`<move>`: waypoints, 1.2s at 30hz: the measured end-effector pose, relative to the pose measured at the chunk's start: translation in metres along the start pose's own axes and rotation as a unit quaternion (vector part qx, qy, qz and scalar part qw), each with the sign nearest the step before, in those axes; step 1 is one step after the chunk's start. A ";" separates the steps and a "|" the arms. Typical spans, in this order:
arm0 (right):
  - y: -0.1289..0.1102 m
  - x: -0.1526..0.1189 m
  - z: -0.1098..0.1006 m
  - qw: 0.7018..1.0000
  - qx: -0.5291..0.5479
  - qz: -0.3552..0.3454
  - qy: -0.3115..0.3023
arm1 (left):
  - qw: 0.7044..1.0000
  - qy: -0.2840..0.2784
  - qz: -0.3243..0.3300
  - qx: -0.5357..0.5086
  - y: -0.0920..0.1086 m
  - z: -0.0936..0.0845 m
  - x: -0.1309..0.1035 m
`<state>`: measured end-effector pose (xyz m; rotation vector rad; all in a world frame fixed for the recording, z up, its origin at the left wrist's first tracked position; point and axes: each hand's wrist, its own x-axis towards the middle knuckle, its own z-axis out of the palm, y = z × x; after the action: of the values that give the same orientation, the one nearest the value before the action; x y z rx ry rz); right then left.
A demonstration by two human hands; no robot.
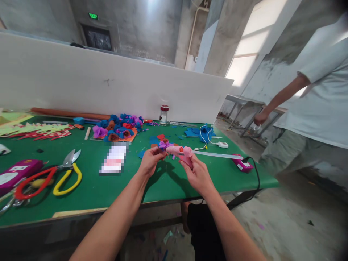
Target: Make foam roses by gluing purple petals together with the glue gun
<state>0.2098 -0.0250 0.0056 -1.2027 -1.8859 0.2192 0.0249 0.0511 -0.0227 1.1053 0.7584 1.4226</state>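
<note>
My right hand is closed around the handle of a pink hot glue gun, which has a long whitish glue stick sticking out of its back toward the right. The gun's nose points left, at a purple paper flower. Between the thumb and fingers of my left hand the flower is pinched near its base. Whether the nozzle touches the petals I cannot tell. Red, brown and blue paper pieces lie just behind the flower on the green tabletop.
Several finished paper flowers are heaped at the back. Scissors with red and yellow handles lie left, near a pixelated phone-like rectangle. A glass jar stands against the white board. A person stands at right, beyond a magenta box.
</note>
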 end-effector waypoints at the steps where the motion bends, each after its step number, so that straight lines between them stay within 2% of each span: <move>1: 0.000 0.000 0.000 1.000 0.000 0.001 0.001 | 1.000 0.001 0.000 0.000 0.000 0.000 0.000; 36: 0.002 0.000 0.001 1.000 -0.016 0.001 0.016 | 1.000 0.000 -0.017 0.004 -0.005 -0.003 0.002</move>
<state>0.2102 -0.0237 0.0039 -1.2225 -1.8677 0.1713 0.0242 0.0543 -0.0276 1.0935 0.7790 1.3929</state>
